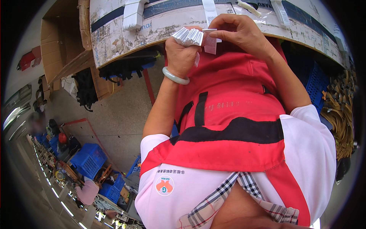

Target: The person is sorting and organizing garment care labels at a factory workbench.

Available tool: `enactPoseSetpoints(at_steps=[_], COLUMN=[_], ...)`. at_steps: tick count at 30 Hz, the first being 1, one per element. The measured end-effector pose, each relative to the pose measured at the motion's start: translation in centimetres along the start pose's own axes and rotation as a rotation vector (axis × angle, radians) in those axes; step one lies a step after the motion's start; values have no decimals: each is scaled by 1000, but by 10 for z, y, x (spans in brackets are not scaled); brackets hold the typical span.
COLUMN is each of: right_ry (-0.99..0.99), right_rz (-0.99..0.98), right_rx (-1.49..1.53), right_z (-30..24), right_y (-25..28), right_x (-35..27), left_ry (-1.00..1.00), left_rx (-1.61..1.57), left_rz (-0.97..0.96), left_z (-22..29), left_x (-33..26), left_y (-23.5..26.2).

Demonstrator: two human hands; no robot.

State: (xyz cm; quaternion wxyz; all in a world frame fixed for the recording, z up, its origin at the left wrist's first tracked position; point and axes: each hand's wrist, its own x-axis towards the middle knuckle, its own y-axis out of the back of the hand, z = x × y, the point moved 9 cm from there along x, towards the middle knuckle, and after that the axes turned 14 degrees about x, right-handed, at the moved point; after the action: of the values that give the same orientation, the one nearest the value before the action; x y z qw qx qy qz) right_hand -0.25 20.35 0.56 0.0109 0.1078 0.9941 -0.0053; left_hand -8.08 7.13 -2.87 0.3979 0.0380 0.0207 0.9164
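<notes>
A fanned bundle of folded white labels (188,36) is clasped in my left hand (180,57), its fingers wrapped round the lower part. A pale bangle circles that wrist. Close beside it, my right hand (242,35) pinches one small white label (209,30) between thumb and fingertips, near the bundle's right side. Under the fingers, a printed white label strip (210,11) lies on the table (110,40). Another whitish printed piece (211,46) hangs by the front edge, partly hidden by the right hand.
A stack of white strips (133,15) lies on the table's left part, with more white strips (280,13) at the right. An open cardboard box (61,38) stands left. Blue crates (89,158) sit on the lower left; a person in pink (87,192) is beyond.
</notes>
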Motion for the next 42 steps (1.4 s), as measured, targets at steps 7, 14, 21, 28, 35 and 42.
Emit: enactPoseSetpoints(at_steps=[7, 14, 21, 28, 35, 42], right_ry=[-149, -61, 152, 358, 811, 103], right_rz=[-230, -40, 86, 274, -68, 46], right_rx=[171, 145, -258, -630, -74, -94], right_z=[0, 10, 15, 2, -38, -10], right_y=[-12, -18, 25, 35, 7, 5], right_x=[-3, 1, 28, 31, 7, 6], left_ry=[304, 392, 481, 415, -124, -83], left_rx=[-504, -687, -580, -529, 197, 188], left_rz=[-181, -278, -278, -275, 186, 87], left_z=[-22, -28, -31, -34, 13, 19], left_x=[-3, -8, -7, -3, 11, 7], left_y=[-23, -37, -35, -27, 12, 9])
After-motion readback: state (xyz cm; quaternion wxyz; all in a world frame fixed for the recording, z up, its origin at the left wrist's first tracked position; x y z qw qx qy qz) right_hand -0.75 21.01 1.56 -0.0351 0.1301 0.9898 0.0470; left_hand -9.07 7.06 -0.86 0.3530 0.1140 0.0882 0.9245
